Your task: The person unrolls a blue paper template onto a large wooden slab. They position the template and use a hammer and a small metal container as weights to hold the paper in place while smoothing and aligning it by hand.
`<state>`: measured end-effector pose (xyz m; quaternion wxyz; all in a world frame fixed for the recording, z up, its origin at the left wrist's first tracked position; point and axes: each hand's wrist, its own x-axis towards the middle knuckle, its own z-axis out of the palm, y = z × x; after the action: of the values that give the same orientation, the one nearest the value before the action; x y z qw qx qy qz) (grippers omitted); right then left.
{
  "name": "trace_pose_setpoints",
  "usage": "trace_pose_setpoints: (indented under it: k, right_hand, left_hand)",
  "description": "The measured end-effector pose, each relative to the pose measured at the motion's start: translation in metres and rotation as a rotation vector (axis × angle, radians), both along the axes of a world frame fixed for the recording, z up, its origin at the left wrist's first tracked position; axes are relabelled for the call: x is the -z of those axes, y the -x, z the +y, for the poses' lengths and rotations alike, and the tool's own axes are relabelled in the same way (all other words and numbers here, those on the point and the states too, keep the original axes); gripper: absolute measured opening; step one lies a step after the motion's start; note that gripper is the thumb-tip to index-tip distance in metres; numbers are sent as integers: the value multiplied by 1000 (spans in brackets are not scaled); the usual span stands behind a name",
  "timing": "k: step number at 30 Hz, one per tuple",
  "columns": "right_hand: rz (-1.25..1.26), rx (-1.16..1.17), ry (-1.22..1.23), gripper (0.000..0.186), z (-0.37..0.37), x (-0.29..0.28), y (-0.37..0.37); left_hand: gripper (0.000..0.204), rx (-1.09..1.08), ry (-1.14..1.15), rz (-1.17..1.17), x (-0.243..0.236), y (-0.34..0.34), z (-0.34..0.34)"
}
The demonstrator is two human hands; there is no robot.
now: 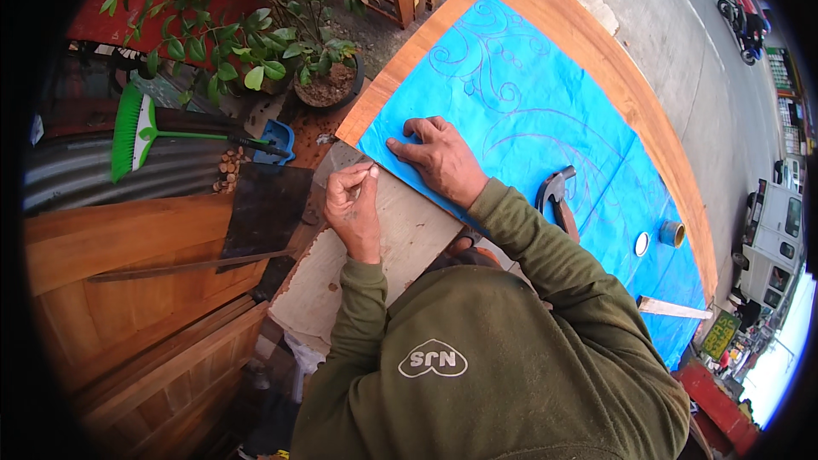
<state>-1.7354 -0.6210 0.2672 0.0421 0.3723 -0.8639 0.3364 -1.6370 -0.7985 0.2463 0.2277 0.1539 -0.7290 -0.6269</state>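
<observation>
A bright blue sheet [545,128] with drawn scrollwork covers a wooden panel [652,102] with a curved edge. At the sheet's near left edge, my left hand [354,209] is closed, thumb and fingertips pinched together. Whatever lies in that pinch is too small to make out. My right hand [443,158] rests on the sheet just beyond it, thumb and bent fingers apart, holding nothing visible. To the right of my right forearm lies a hammer [555,198] with a dark head and brown handle.
An open tin can [672,233], a round white lid [642,244] and a pale wooden stick [673,307] are on the sheet's right part. A potted plant [328,85] and green broom [132,132] stand left. Vehicles [771,234] line the road.
</observation>
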Motion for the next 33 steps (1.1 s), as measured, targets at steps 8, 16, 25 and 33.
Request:
trace_pose_setpoints:
  k: [8,16,25,33]
  right_hand:
    - [-35,8,-214,44,-6,-15,-7]
    - [25,54,-191,36,-9,-13,-13]
    - [65,75,-164,39,-8,-7,-16]
    - [-31,22,-57,39,17,-28,-30]
  left_hand:
    - [17,38,-76,-59,-28,22,2]
    - [9,40,367,-54,-17,58,5]
    - [8,46,577,-18,0,63,7]
    - [6,12,687,59,8,64,6]
